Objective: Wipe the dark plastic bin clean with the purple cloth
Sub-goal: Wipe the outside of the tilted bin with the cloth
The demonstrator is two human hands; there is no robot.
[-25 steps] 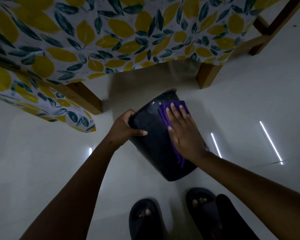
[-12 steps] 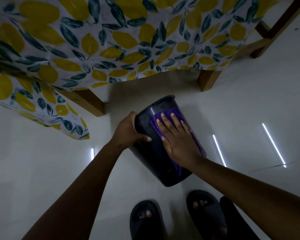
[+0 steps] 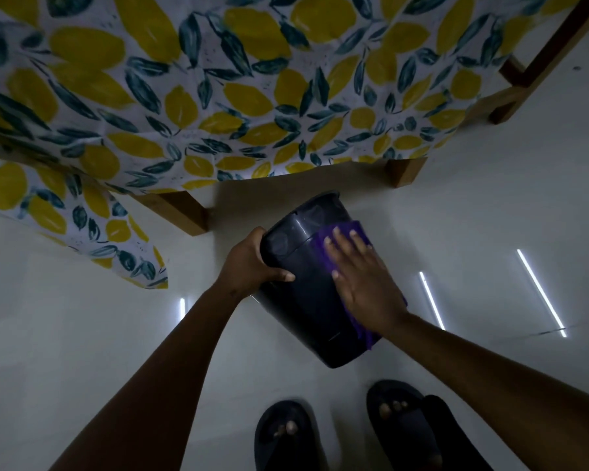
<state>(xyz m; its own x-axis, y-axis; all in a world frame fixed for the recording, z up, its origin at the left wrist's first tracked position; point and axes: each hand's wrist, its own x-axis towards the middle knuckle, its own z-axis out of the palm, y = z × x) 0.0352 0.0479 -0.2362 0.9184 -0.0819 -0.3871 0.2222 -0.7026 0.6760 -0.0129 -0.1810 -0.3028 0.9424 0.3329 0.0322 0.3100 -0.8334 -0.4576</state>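
- The dark, tapered plastic bin (image 3: 306,287) was held tipped above the pale glossy floor (image 3: 82,334), just in front of the table; one end pointed away toward the table, the other back toward the person's feet. Couldn't tell if any edge touched the floor.
- The purple, soft cloth (image 3: 349,232) lay flat on the bin's upper-right side wall, a strip of it trailing down past the wrist.
- Right hand (image 3: 361,283) was spread palm-down on the cloth, fingers splayed, pressing it to the wall, not gripping.
- Left hand (image 3: 249,263) was curled round the bin's left side, thumb over the top face, clamping it steady.
- Change vs. a sec before: right hand + cloth had slid further to the bin's right flank, and the bin looked rolled a bit toward the person's right, so more bare dark wall showed on the left. My read: one band had been wiped and the stroke was working round the outside; job prob. mid-way, inside not yet touched as far as I could see.
- Counts: 1 bin, 1 cloth, 2 hands, 2 bare forearms.
- Further out: 2 dark open-toe sandals (image 3: 286,436) on the feet below the bin.
- 1 lemon-and-leaf printed tablecloth (image 3: 252,96) hung over a wooden table; 2 wooden legs (image 3: 184,212) showed near the bin, plus darker wooden framing at the top right.
- 3 bright light-strip reflections (image 3: 538,290) streaked the floor.
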